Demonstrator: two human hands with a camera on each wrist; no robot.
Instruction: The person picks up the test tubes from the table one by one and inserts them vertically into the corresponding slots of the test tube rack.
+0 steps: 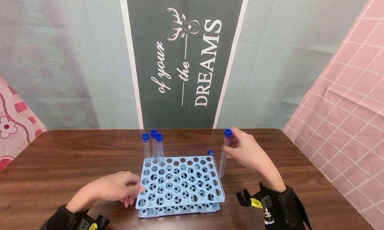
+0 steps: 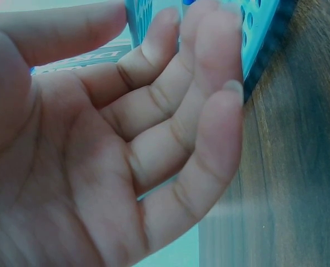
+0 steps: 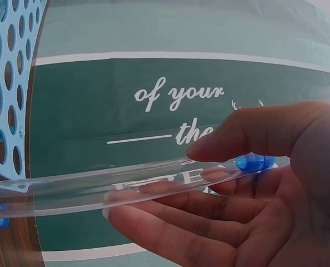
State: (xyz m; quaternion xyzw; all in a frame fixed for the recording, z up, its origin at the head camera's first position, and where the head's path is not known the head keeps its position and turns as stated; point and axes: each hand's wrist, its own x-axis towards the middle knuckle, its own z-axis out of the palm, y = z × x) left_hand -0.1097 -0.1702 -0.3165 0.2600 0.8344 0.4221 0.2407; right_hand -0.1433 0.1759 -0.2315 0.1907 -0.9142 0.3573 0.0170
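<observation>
A light blue test tube rack (image 1: 180, 200) stands on the table, its top plate full of round holes. My left hand (image 1: 115, 187) holds its left edge, the thumb on the top plate and the curved fingers (image 2: 218, 128) reaching in below it. My right hand (image 1: 244, 150) pinches a clear test tube (image 1: 222, 161) with a blue cap (image 1: 228, 132), upright and slightly tilted beside the rack's right edge. In the right wrist view the tube (image 3: 81, 192) lies between thumb and fingers. Three blue-capped tubes (image 1: 147, 151) stand in the rack's back left holes.
Another blue-capped tube (image 1: 210, 153) is beside the rack's right back corner, mostly hidden by it. The brown wooden table (image 1: 75, 153) ends at a printed cloth backdrop (image 1: 177, 116). Pink checked cloth (image 1: 345, 130) hangs at the right.
</observation>
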